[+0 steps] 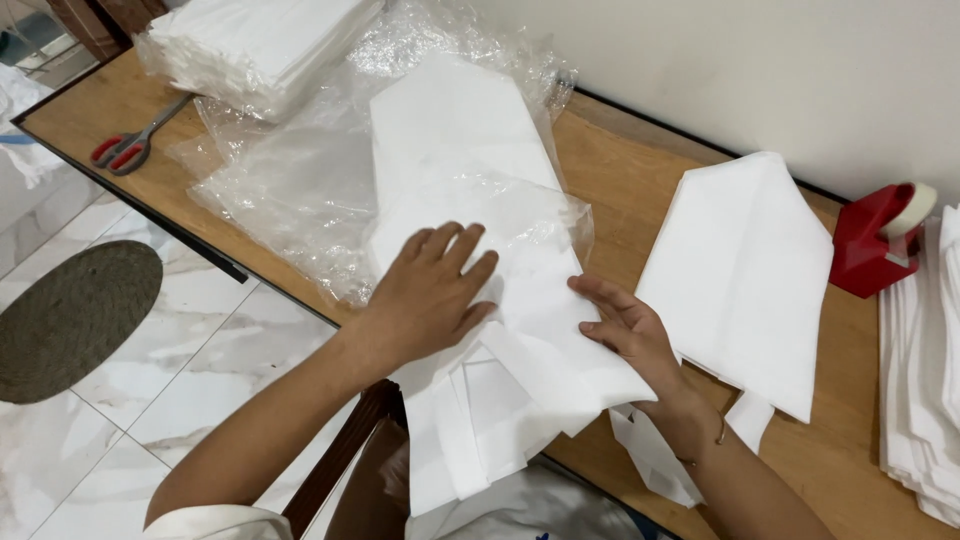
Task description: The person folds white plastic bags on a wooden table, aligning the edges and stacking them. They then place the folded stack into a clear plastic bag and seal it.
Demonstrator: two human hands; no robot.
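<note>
Pressing a white folded fabric piece (480, 300) flat on a wooden desk (620, 190), a person works with both bare hands over a loose clear plastic bag (300, 190). At far left, red-handled scissors (130, 148) lie near the desk's edge, beside a wrapped stack of white pieces (260, 45). The left hand (430, 290) rests palm down on the fabric piece, fingers (455, 245) spread and extended, gripping nothing, only weighing the cloth down. The fabric piece sits at the middle of the desk, its upper part inside the plastic bag and its lower end hanging over the near edge toward the person. It looks light, soft and limp, likely to sag and slide against the slick plastic, so flat palms or a pinch at a folded edge seem the surest hold. Its long axis runs from the near edge away toward the wall, the narrower end pointing away. The right hand (630, 335) meets the piece's right edge, fingers loosely curled with the tips against the fold; whether they pinch it cannot be told. Farther right lies another folded white piece (745, 270), then a red tape dispenser (880, 240) and a stack of white cloth (925, 380).
</note>
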